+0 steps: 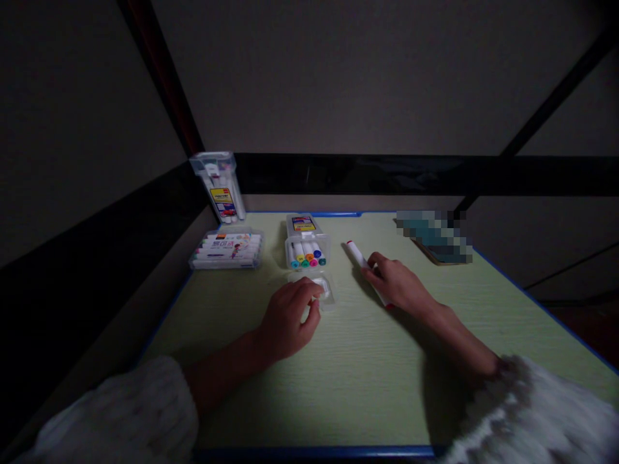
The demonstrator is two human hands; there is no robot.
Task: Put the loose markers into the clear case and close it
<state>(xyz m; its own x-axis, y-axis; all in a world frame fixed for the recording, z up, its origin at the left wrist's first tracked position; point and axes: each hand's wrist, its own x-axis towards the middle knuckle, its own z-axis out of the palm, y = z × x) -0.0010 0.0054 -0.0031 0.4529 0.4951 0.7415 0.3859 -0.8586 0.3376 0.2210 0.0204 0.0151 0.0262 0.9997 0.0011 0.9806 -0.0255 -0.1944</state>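
The two hands are well apart. The right hand (394,280) pinches a white, red-ended marker (358,256) between thumb and fingers, right of the case (305,237); its far end juts out free. That grip is light and away from the far tip, so a knock there could twist the marker round or flick it loose, and a round barrel would probably roll across the worktop (338,386).

The left hand (290,316) curls over a clear lid (329,295) in front of the case; whether the fingers pinch it or merely rest by it, I cannot tell, nor whether it is joined to the case. If joined, a careless tug could drag the case along; if loose, a brush of the fingers could skid it.

The case lies with its mouth toward the person, the pens (305,252) end-on inside, so a jolt or tilt could spill them. Farther left, the upright case (225,193) stands tall and could topple if struck, perhaps onto the flat box (227,251) in front of it.
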